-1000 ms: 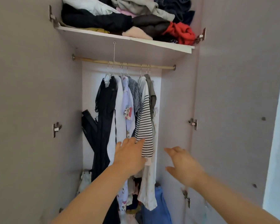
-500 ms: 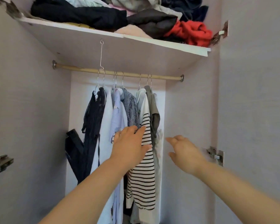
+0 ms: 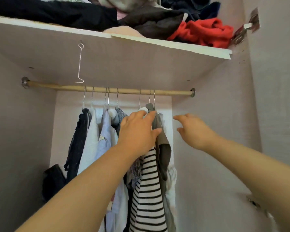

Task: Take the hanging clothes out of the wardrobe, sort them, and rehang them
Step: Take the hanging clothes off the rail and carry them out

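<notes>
Take-out step, barely begun I'd say: the clothes (image 3: 107,139) hang on the rail (image 3: 57,86), bunched toward its right end. Left hand (image 3: 137,131) lies flat on the striped top (image 3: 147,190), fingers (image 3: 141,116) together; right hand (image 3: 194,129) hovers beside, fingers (image 3: 181,117) spread, empty. Next, lift the hanger hooks (image 3: 117,97) off.

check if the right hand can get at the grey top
Probably yes: the right hand is open right of the grey top, with only a pale garment's edge between; the left hand touches its other side.
</notes>
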The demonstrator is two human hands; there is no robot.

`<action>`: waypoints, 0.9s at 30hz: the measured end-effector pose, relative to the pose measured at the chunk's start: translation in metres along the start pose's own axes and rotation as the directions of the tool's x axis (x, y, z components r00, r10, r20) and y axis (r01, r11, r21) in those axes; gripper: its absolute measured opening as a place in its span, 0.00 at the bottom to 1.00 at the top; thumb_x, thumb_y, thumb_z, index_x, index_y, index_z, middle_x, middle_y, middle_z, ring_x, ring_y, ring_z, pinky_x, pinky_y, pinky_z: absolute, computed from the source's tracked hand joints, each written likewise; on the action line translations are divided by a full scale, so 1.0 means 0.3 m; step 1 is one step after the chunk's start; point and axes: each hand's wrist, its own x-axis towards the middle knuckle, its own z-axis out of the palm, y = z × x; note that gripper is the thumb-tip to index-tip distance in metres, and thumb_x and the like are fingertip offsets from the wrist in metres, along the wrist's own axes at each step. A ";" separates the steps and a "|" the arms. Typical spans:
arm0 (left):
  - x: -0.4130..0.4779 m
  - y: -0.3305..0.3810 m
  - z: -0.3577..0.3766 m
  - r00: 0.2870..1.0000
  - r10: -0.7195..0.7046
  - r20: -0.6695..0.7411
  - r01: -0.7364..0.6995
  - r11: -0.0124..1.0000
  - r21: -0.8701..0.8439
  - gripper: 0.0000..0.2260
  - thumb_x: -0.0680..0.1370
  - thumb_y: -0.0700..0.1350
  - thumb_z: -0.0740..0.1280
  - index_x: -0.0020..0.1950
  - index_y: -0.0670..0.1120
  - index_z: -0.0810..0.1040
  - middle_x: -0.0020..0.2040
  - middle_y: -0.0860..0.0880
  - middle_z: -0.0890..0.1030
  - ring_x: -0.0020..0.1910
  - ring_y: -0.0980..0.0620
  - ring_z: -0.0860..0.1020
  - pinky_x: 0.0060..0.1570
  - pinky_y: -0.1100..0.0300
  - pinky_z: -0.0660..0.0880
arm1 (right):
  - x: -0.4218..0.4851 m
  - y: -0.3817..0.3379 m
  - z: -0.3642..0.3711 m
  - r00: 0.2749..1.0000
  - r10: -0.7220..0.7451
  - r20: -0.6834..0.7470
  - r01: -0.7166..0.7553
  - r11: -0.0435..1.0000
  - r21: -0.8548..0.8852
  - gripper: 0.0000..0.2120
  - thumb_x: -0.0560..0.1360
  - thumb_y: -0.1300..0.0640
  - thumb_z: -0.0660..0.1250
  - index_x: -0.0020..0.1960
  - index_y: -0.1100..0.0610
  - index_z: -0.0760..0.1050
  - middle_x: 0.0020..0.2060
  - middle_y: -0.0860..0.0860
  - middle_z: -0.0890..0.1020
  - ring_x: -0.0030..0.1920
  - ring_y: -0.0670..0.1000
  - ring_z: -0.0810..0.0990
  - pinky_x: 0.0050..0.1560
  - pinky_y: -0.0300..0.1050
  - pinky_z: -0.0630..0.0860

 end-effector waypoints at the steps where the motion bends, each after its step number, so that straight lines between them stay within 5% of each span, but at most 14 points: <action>1: 0.027 -0.010 0.013 1.000 0.014 -0.019 -0.014 1.000 -0.005 0.22 0.81 0.51 0.57 0.74 0.53 0.59 0.71 0.51 0.64 0.70 0.49 0.60 0.67 0.51 0.57 | 0.034 0.003 0.000 1.000 0.012 -0.023 -0.012 1.000 0.006 0.22 0.80 0.58 0.57 0.74 0.55 0.59 0.67 0.57 0.68 0.67 0.58 0.67 0.65 0.51 0.67; 5: 0.122 -0.057 0.063 0.996 0.060 -0.060 -0.061 0.998 -0.015 0.20 0.81 0.45 0.53 0.74 0.52 0.60 0.70 0.51 0.65 0.70 0.49 0.61 0.66 0.52 0.57 | 0.167 -0.007 0.004 0.997 0.039 -0.072 -0.037 0.999 0.030 0.21 0.80 0.58 0.57 0.73 0.56 0.62 0.68 0.57 0.69 0.67 0.57 0.68 0.65 0.47 0.65; 12: 0.250 -0.126 0.133 0.999 0.039 -0.034 -0.043 0.991 -0.124 0.18 0.81 0.51 0.52 0.71 0.52 0.66 0.69 0.50 0.68 0.69 0.48 0.63 0.66 0.52 0.58 | 0.369 -0.023 0.010 0.990 0.126 -0.067 -0.121 0.990 0.072 0.20 0.80 0.56 0.58 0.71 0.56 0.65 0.67 0.55 0.72 0.66 0.54 0.70 0.63 0.41 0.64; 22: 0.351 -0.127 0.219 0.999 0.049 0.016 -0.047 0.990 -0.131 0.21 0.80 0.58 0.54 0.72 0.55 0.64 0.69 0.50 0.68 0.68 0.47 0.64 0.65 0.52 0.60 | 0.585 0.011 0.133 0.989 0.150 0.011 -0.147 0.947 0.285 0.24 0.77 0.55 0.65 0.70 0.58 0.67 0.68 0.55 0.71 0.67 0.54 0.69 0.67 0.45 0.66; 27: 0.369 -0.112 0.257 0.997 0.072 0.008 -0.071 0.988 -0.135 0.21 0.79 0.59 0.54 0.72 0.57 0.64 0.69 0.53 0.68 0.68 0.50 0.65 0.65 0.51 0.60 | 0.650 0.021 0.179 0.989 0.121 0.087 -0.140 0.956 0.256 0.25 0.77 0.57 0.63 0.72 0.59 0.63 0.69 0.56 0.69 0.68 0.55 0.68 0.67 0.45 0.66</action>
